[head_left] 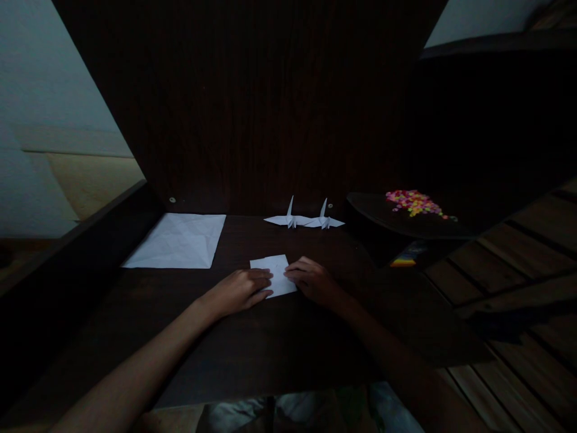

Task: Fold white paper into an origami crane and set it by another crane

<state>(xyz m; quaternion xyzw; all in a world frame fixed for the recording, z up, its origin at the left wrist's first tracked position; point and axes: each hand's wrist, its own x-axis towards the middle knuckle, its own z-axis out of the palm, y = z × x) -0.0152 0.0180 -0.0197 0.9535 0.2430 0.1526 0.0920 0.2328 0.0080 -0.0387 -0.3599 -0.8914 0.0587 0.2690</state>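
Note:
A small folded white paper [280, 279] lies on the dark wooden desk between my two hands. My left hand [247, 288] rests over its left side, fingers stretched flat on the paper and thumb apart near the lower edge. At the right edge, the fingers of my right hand [312, 278] are bent and pressed together on the paper. Just beyond the paper stand two folded paper cranes, the left crane [289, 221] and the right crane [325, 222], side by side with their wings meeting.
A larger creased white sheet [178, 240] lies at the left of the desk [252, 349]. To the right, a dark curved shelf [369, 207] bears many small colourful pieces [417, 203]. An upright dark panel [252, 120] closes the back, and a low side board [90, 240] borders the left.

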